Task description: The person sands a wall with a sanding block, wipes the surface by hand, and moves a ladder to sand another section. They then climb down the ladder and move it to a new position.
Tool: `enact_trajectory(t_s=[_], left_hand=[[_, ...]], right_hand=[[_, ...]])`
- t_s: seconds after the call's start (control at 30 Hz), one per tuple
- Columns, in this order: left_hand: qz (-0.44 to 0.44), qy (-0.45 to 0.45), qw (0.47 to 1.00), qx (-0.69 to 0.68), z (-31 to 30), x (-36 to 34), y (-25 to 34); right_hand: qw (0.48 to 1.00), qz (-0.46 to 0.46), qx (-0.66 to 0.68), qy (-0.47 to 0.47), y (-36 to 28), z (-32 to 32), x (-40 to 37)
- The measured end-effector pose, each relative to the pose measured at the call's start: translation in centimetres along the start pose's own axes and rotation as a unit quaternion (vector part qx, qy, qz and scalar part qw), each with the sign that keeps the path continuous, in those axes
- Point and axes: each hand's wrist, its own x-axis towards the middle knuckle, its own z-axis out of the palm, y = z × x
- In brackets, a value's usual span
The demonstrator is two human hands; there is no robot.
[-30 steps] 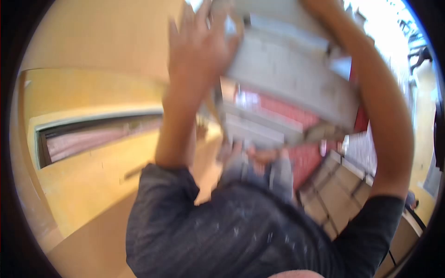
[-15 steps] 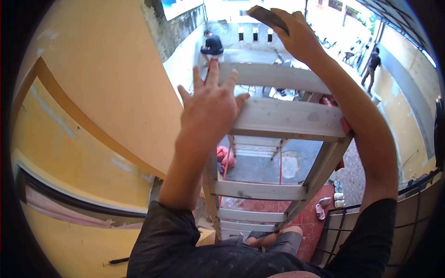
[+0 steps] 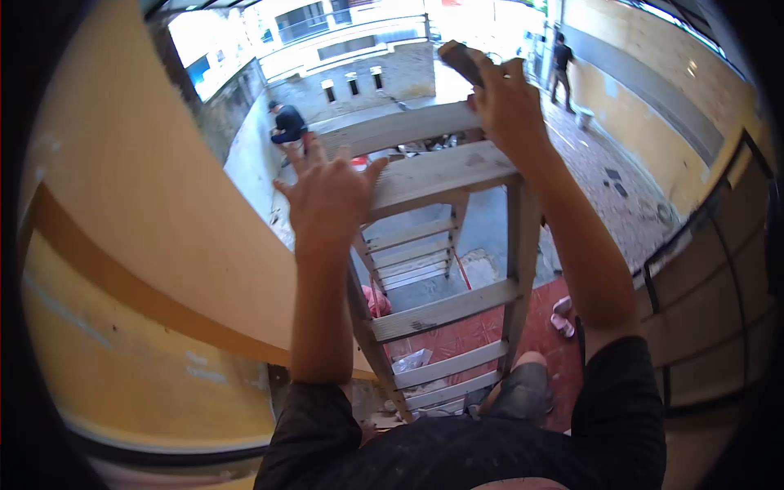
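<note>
An aluminium stepladder (image 3: pixel 445 173) stands right in front of me, its top steps at hand height. Over the left end of those steps lies my left hand (image 3: pixel 331 192), fingers spread, gripping nothing; whether it presses on the metal is hard to tell. My right hand (image 3: pixel 512 110) is at the right end of the ladder top, closed around a dark flat block (image 3: pixel 462 62) with a lighter end. The block points up and to the left, above the top step. Its exact kind does not show.
A yellow-orange wall (image 3: pixel 188 188) rises close on my left. Below are a red tiled floor (image 3: pixel 457 347), pink slippers (image 3: pixel 562 317) and a dark-framed panel (image 3: pixel 710 302). One person (image 3: pixel 287 122) sits at the back left; another person (image 3: pixel 563 72) stands by the right wall.
My view has turned to the right and tilted. My right hand has come down with the block to the ladder top. My left hand stays spread at the ladder's left end.
</note>
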Motion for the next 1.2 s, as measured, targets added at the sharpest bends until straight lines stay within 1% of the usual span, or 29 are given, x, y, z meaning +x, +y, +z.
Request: enact_trajectory(t_s=[0.03, 0.07, 0.1, 0.13, 0.17, 0.2, 0.23, 0.3, 0.37, 0.43, 0.5, 0.53, 0.6, 0.63, 0.67, 0.7, 0.73, 0.77, 0.83, 0.87, 0.9, 0.93, 0.97, 1.0, 1.03, 1.1, 1.13, 1.17, 1.2], left_hand=[[0.002, 0.009, 1.000, 0.004, 0.0, -0.1, -0.1], [-0.012, 0.031, 0.999, -0.017, -0.4, -0.4, 0.2], [-0.001, 0.031, 0.999, -0.019, 0.0, -0.6, -0.1], [0.063, 0.148, 0.984, -0.078, 0.8, -0.7, -0.9], [0.126, 0.261, 0.947, -0.138, 1.1, -0.9, -1.6], [0.163, 0.293, 0.907, -0.256, 0.9, -2.0, -2.2], [0.200, 0.317, 0.850, -0.369, 0.6, -3.4, -3.0], [0.189, 0.423, 0.787, -0.408, 3.5, -5.2, -6.0], [0.106, 0.445, 0.790, -0.407, 5.7, -8.0, -9.0], [0.030, 0.425, 0.814, -0.394, 7.3, -10.3, -9.6], [0.039, 0.388, 0.826, -0.406, 8.9, -11.3, -9.8], [0.065, 0.386, 0.823, -0.412, 9.3, -12.0, -9.1], [0.093, 0.380, 0.830, -0.397, 9.9, -13.2, -8.2], [0.097, 0.384, 0.837, -0.379, 10.5, -13.2, -8.1], [0.105, 0.378, 0.832, -0.393, 11.2, -13.0, -8.3], [0.071, 0.359, 0.843, -0.393, 10.7, -13.4, -7.4], [0.042, 0.355, 0.843, -0.401, 10.5, -13.6, -7.3], [0.009, 0.355, 0.842, -0.406, 10.6, -13.6, -7.0], [-0.011, 0.324, 0.852, -0.410, 11.8, -13.0, -6.1], [-0.030, 0.312, 0.866, -0.390, 11.6, -12.5, -7.2], [-0.056, 0.305, 0.875, -0.371, 11.4, -12.4, -8.1], [-0.086, 0.298, 0.882, -0.354, 11.2, -12.6, -8.7], [-0.120, 0.288, 0.886, -0.343, 11.2, -13.2, -8.7], [-0.150, 0.241, 0.878, -0.384, 10.9, -13.7, -8.1], [-0.172, 0.250, 0.869, -0.391, 11.6, -14.3, -7.8], [-0.183, 0.164, 0.829, -0.503, 12.8, -15.5, -9.1], [-0.215, 0.137, 0.820, -0.513, 13.3, -16.2, -9.3], [-0.229, 0.147, 0.818, -0.507, 14.3, -16.8, -10.0], [-0.250, 0.120, 0.783, -0.557, 14.9, -17.3, -10.3]], right_hand=[[0.999, 0.018, 0.018, -0.023, 0.1, 0.0, -0.1], [0.996, 0.057, -0.006, -0.064, 0.2, 0.1, -0.1], [0.989, 0.094, -0.029, -0.106, 0.1, 0.3, 0.0], [0.983, 0.118, -0.039, -0.137, -0.1, 0.4, 0.1], [0.974, 0.143, -0.049, -0.166, -0.2, 0.4, 0.4], [0.966, 0.172, -0.027, -0.192, -0.5, 0.0, 0.6], [0.959, 0.198, -0.004, -0.205, -0.4, 0.0, 0.9], [0.954, 0.213, -0.014, -0.211, -0.3, 0.4, 1.1], [0.964, 0.206, -0.004, -0.170, -0.2, 1.3, 0.8], [0.951, 0.161, 0.037, -0.261, 1.1, 2.6, 1.3], [0.939, 0.242, 0.064, -0.237, 1.7, 5.3, 1.9], [0.954, 0.238, 0.052, -0.175, 0.5, 4.2, 1.1], [0.958, 0.243, 0.082, -0.129, -0.5, 1.8, 0.1], [0.961, 0.230, 0.050, -0.147, -0.6, 1.8, 0.3], [0.959, 0.243, 0.051, -0.139, -0.4, 3.1, 1.0], [0.958, 0.263, 0.029, -0.109, -0.6, 4.1, 1.4], [0.952, 0.292, 0.006, -0.094, -0.8, 3.5, 1.5], [0.944, 0.324, 0.017, -0.059, -0.4, 6.0, 3.1], [0.940, 0.337, -0.031, -0.042, -0.7, 5.6, 3.4], [0.946, 0.312, -0.033, -0.084, -1.2, 6.4, 3.0], [0.952, 0.277, -0.035, -0.124, -1.5, 4.0, 1.9], [0.946, 0.285, 0.023, -0.150, -1.2, 3.2, 1.9], [0.939, 0.292, 0.022, -0.180, -1.3, 3.2, 2.1], [0.943, 0.266, 0.015, -0.201, -1.0, 3.7, 2.0], [0.946, 0.236, 0.006, -0.221, -0.8, 3.8, 2.0], [0.949, 0.240, 0.031, -0.204, -1.2, 3.1, 1.5], [0.951, 0.231, 0.045, -0.198, -1.4, 2.5, 1.1], [0.952, 0.219, 0.086, -0.198, -1.3, 1.4, 0.8], [0.953, 0.207, 0.090, -0.203, -1.2, 1.4, 0.8]])
